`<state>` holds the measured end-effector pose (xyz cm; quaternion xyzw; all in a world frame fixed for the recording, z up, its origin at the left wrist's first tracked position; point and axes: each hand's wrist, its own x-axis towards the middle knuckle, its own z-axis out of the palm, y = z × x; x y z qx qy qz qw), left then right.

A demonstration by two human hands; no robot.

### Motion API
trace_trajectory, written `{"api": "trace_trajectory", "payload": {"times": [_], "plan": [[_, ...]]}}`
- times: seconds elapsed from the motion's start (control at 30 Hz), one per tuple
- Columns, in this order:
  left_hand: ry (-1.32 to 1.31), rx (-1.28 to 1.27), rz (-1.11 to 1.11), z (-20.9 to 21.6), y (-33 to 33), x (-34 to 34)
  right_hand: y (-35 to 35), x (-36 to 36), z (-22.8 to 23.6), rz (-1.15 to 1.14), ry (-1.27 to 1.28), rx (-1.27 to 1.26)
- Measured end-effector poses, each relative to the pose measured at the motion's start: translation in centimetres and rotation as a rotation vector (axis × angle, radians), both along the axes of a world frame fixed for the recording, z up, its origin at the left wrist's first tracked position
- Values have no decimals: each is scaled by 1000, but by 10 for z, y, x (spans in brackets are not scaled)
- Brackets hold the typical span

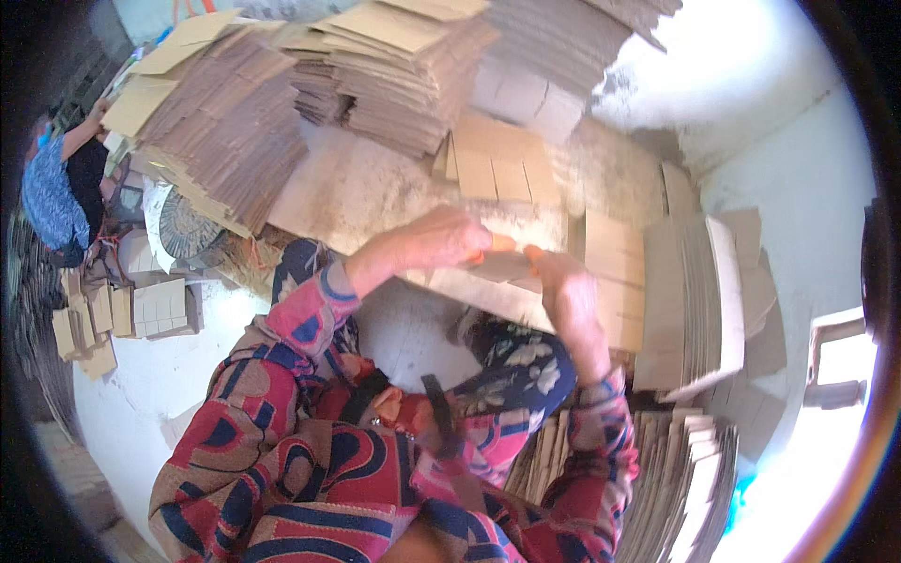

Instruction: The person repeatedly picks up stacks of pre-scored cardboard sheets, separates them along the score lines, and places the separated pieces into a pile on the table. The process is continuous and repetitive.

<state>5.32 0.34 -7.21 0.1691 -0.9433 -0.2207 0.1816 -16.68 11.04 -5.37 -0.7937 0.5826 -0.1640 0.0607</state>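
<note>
1. Cardboard piece (505,266): between the two hands, over the far side of the lap, just above a pale cardboard sheet (488,295). Motion blur; outline uncertain.
2. Left hand (439,236): fingers curled at the piece's left end, orange finger covers (500,243) on the tips. Right hand (572,293): fingers bent toward the right end, orange there too. Cannot tell whether either set is clamped or merely touching.
3. Handling, judged: light, fairly stiff in the flat, apt to crease if squeezed mid-span. Dry surface, probably little slip; cut edges may scrape.
4. Best hold, judged: opposite ends, thumbs above, fingers beneath, clear of any slits.
5. Nearby: slit cardboard (507,167) on the far side; upright bundle of sheets (690,305) to the right; tall cardboard stack (221,122) far left.
</note>
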Motion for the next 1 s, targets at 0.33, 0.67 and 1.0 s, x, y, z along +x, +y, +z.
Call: {"api": "trace_trajectory", "payload": {"times": [0.33,0.67,1.0], "plan": [[405,-1231,372,133,-18,28,58,1,35,-329,267,-868],[-82,-1170,761,110,-201,59,84,-22,-42,-489,389,-444],[310,-988,604,42,-132,27,72,-78,-85,-610,361,-353]]}}
